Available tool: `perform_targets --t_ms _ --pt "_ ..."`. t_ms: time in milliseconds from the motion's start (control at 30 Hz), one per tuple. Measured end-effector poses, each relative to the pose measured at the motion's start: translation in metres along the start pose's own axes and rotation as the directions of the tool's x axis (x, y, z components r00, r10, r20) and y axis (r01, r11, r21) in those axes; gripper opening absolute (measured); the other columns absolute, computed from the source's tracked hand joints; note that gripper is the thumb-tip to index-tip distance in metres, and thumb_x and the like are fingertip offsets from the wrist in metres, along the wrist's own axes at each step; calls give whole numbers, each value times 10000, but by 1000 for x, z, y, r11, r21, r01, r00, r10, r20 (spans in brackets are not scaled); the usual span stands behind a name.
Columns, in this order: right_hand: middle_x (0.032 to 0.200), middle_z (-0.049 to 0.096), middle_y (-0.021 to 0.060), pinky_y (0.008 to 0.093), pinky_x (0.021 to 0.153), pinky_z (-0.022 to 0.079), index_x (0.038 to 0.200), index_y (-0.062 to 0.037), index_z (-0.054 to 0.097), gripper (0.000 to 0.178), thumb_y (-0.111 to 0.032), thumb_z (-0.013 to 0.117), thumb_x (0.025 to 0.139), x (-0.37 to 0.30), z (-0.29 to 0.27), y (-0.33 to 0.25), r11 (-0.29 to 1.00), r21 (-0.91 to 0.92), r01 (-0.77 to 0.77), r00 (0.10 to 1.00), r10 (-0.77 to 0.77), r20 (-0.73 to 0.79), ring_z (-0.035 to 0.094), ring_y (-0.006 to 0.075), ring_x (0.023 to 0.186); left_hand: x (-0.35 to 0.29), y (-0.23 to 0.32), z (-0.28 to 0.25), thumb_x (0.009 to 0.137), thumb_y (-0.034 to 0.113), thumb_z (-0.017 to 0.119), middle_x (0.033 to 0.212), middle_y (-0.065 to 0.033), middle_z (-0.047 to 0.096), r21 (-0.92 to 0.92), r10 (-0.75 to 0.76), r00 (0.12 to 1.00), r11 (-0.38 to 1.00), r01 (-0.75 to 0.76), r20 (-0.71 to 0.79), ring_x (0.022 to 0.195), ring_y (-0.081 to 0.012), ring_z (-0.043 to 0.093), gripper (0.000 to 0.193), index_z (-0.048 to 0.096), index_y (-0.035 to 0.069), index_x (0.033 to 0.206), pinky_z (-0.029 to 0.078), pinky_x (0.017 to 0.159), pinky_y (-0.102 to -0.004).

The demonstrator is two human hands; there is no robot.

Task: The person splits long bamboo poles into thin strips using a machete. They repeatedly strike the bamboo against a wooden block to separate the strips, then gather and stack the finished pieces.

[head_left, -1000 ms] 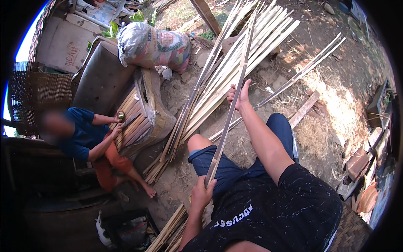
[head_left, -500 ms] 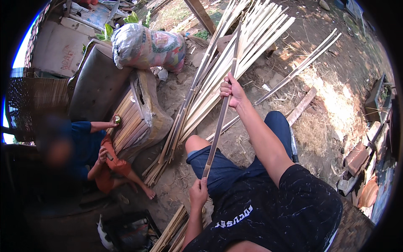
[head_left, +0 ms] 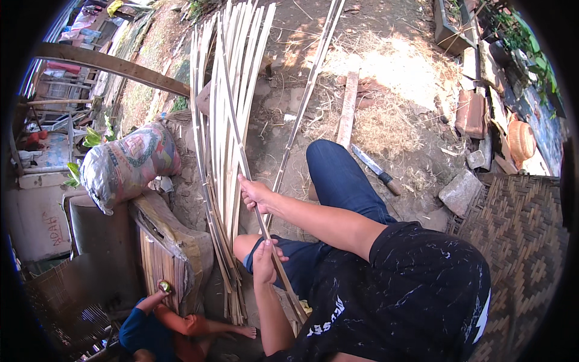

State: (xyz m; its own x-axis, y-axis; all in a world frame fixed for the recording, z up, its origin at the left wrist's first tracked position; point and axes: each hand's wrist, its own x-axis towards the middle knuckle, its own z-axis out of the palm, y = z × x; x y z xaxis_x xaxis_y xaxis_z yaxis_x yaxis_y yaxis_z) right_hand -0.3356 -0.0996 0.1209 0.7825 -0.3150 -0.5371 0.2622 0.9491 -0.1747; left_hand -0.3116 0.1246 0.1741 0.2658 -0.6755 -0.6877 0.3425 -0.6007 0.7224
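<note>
Long dark strip (head_left: 242, 154) held slantwise above the lap, its lower end now extended past the left hand (head_left: 266, 263), loosely pinched there, gripped farther up by the right hand (head_left: 254, 196), knife (head_left: 375, 169) more fully revealed than before, pale strips (head_left: 241, 90) piled beyond.

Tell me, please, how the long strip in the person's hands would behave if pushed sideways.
The long strip would probably flex rather than flop: it runs nearly straight beyond the right hand. It looks light for its length, being so narrow. Its far end may swing widely, since much of it extends past that hand.
</note>
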Motion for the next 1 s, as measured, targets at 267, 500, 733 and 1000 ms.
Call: perform_targets --t_ms 267,500,733,1000 --pt "1175 615 180 369 935 562 1376 -18 519 682 -588 495 1002 -15 -54 -68 800 -599 33 999 -17 33 613 275 1120 26 8 19 1057 469 459 671 26 395 -297 -104 991 947 123 78 496 -68 339 372 524 104 1020 312 437 -216" --pt "1137 686 174 476 933 505 1194 -103 658 307 -252 493 982 -49 -306 -221 252 -955 -156 362 -885 -292 630 378 1074 42 2 11 1029 469 524 765 -44 538 -164 -285 957 948 272 -58 618 -167 497 401 566 72 1059 431 586 -320" --pt "1258 577 128 459 1002 415 1312 -144 578 377 -141 507 941 -70 -353 -232 -175 -698 -694 524 -787 -324 505 322 1225 46 15 36 1035 445 534 717 -11 493 -146 -236 950 967 209 -203 550 -115 425 414 579 66 1194 357 515 -269" --pt "1261 586 90 452 1024 364 1130 -163 728 283 -186 543 917 -9 -357 -230 -450 -716 -534 655 -756 -14 473 272 1244 53 21 56 1046 442 506 699 -3 463 -84 -244 939 969 230 -243 548 -109 402 405 571 67 1185 344 509 -268"
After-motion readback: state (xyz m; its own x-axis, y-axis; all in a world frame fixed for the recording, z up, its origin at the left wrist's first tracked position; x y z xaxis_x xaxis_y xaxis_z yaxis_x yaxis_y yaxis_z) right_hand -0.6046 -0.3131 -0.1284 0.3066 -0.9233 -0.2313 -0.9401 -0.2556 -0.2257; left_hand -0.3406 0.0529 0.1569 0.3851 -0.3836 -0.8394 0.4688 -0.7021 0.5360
